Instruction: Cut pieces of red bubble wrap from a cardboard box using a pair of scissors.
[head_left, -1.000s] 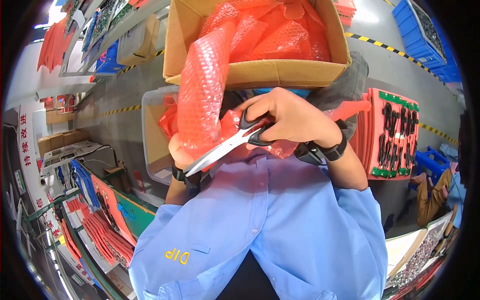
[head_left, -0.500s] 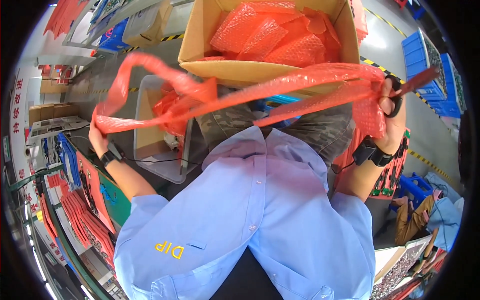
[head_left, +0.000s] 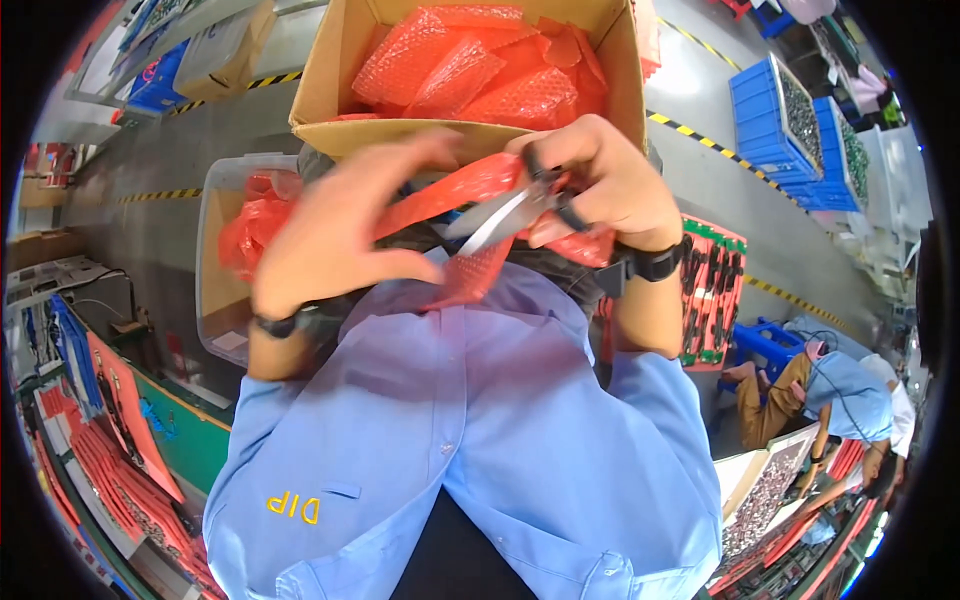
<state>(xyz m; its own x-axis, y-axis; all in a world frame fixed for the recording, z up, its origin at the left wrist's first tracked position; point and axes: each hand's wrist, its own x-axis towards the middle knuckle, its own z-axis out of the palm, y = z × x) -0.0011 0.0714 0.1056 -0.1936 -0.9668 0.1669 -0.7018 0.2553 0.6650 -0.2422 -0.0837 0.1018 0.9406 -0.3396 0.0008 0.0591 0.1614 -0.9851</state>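
My right hand (head_left: 620,190) is closed on a pair of scissors (head_left: 500,217), its fingers in the black handles and the blades pointing down-left. A strip of red bubble wrap (head_left: 450,195) runs from beside the right hand toward my left hand. More red bubble wrap (head_left: 474,278) hangs below the blades, and some shows under the right palm; whether the right fingers also pinch it is hidden. My left hand (head_left: 340,225) is smeared by motion, thumb and fingers spread apart beside the strip's left end.
A cardboard box (head_left: 325,90) full of red bubble wrap pieces (head_left: 480,70) stands ahead. Left of my knees is a clear plastic bin (head_left: 215,260) with crumpled red wrap. A red board with black parts (head_left: 712,290) lies right. Blue crates (head_left: 765,120) stand far right; a co-worker (head_left: 840,390) sits lower right.
Both hands have come inward from wide apart. The left hand has let go of the strip's left end. The scissors have swung from pointing outward right to pointing down-left across the wrap.
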